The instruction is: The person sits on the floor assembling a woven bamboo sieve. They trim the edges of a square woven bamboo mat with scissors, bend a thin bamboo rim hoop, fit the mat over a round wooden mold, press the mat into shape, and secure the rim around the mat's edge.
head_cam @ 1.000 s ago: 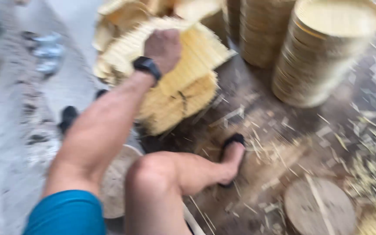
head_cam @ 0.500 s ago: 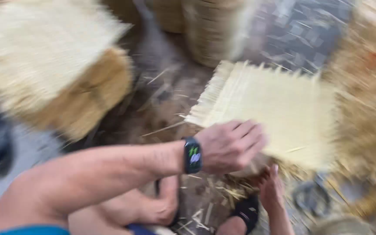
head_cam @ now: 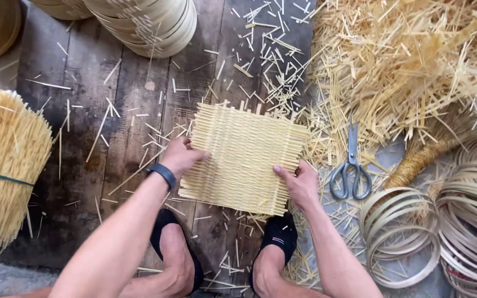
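A square woven bamboo mat (head_cam: 243,157) lies flat on the dark wooden floor (head_cam: 117,127) in front of my feet. My left hand (head_cam: 180,156), with a black watch on the wrist, grips the mat's left edge. My right hand (head_cam: 299,182) grips its lower right corner. Both hands press the mat against the boards.
Grey scissors (head_cam: 350,171) lie right of the mat beside a heap of bamboo shavings (head_cam: 409,66). Thin bamboo rings (head_cam: 448,221) pile at the lower right. A bundle of woven mats (head_cam: 4,160) stands at the left, stacked round frames (head_cam: 150,25) at the top. My feet in black slippers (head_cam: 280,234) rest below.
The view has swung from the stack of mats down to the floor. The mat, carried in my left hand before, now lies flat with both hands on it.
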